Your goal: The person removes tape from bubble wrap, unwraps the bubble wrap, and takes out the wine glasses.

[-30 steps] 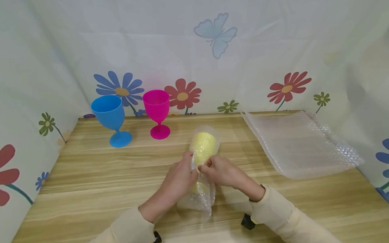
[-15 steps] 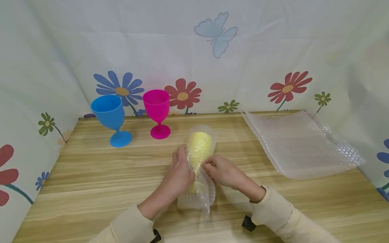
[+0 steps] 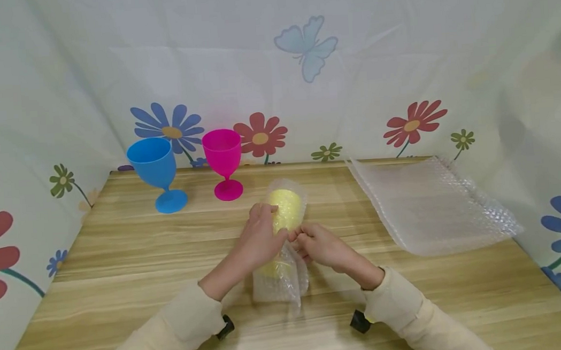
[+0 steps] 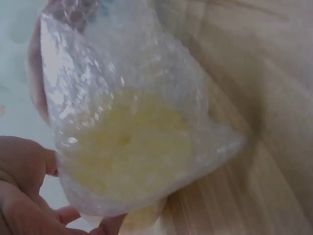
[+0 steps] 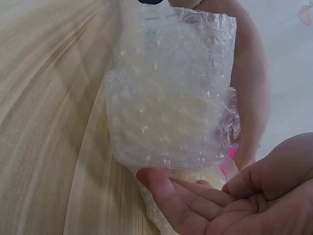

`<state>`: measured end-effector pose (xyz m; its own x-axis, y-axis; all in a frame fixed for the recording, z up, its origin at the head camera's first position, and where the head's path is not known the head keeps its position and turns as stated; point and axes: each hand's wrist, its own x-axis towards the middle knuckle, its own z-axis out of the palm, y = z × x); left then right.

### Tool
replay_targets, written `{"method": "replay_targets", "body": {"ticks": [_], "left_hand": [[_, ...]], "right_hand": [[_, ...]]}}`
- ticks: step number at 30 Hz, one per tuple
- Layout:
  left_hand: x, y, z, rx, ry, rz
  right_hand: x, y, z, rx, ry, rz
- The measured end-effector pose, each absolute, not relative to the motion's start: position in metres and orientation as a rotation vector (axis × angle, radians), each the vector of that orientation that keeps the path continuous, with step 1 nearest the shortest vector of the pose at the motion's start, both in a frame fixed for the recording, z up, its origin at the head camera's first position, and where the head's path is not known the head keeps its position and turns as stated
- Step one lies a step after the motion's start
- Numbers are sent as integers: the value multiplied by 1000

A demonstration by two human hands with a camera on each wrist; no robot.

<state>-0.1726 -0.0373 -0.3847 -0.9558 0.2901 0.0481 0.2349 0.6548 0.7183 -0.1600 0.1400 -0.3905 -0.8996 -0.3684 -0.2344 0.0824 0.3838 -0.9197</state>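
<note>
A yellow plastic goblet [image 3: 286, 204] lies rolled in bubble wrap [image 3: 295, 294], its rim end pointing away from me and its round foot [image 4: 132, 152] toward me. My left hand [image 3: 260, 238] grips the wrapped goblet from the left, the thumb over the top of the roll. From the right, my right hand [image 3: 324, 245] pinches the wrap near the goblet's middle with curled fingers. Bubble wrap hangs loose past the foot in both wrist views. The goblet's stem is hidden behind the hands and the film.
At the back left stand a blue goblet [image 3: 155, 166] and a magenta goblet [image 3: 223, 154], both upright. A flat sheet of bubble wrap [image 3: 427, 209] lies on the right of the wooden table [image 3: 170, 267]. Flower-printed cloth [image 3: 225, 66] encloses the back and sides.
My left hand has shifted its hold, its thumb now across the top of the roll. The wrapped goblet has moved slightly left. Both standing goblets and the flat sheet have stayed in place.
</note>
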Motion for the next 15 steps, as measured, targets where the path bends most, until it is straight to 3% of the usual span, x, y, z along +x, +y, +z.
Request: {"method": "replay_targets", "body": {"ticks": [7,15], "left_hand": [[-190,-37,-387,232,2785,1211],[-201,-38,-385,180,2730,1174]], "right_hand": [[-159,140,-393,-249,2186,-1589],[-153,157,-401,-229,2063,-1718]]}}
